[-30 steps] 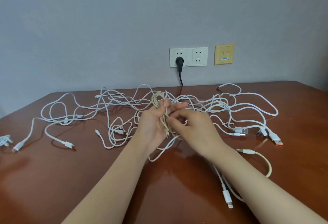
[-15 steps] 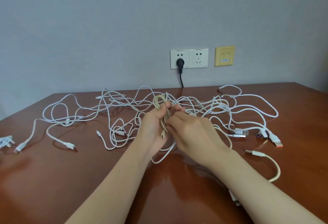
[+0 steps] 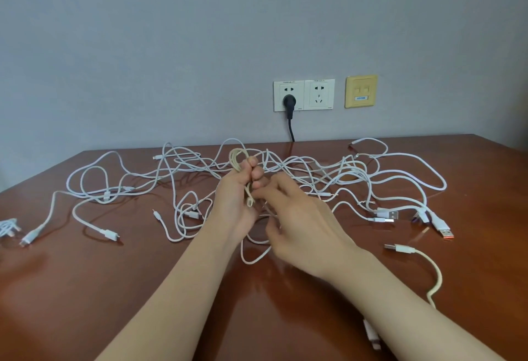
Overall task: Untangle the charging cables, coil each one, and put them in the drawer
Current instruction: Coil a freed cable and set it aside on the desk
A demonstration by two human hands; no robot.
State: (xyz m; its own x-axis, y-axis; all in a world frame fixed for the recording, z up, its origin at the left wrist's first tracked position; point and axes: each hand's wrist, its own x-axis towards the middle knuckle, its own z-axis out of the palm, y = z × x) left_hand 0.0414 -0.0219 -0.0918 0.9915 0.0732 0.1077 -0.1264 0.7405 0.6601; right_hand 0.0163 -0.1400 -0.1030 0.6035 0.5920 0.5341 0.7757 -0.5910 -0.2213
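A tangle of several white charging cables (image 3: 308, 172) sprawls across the brown table (image 3: 85, 289). My left hand (image 3: 237, 197) grips a cream-coloured cable (image 3: 237, 157) folded into a small bundle, its loops sticking up above the fingers. My right hand (image 3: 297, 223) is right beside it, fingers curled, pinching a strand of that cable near the lower end of the bundle. The cable's loose end with a USB plug (image 3: 398, 247) trails on the table to the right. No drawer is in view.
A black plug (image 3: 289, 103) sits in the wall socket behind the table, its cord dropping behind the far edge. A small coiled white cable (image 3: 8, 227) lies at the far left. An orange-tipped USB plug (image 3: 445, 233) lies at the right.
My right hand has drawn back toward me and lower, away from the top of the bundle. The cream cable's loose end has slid nearer on the right. My left hand keeps the bundle.
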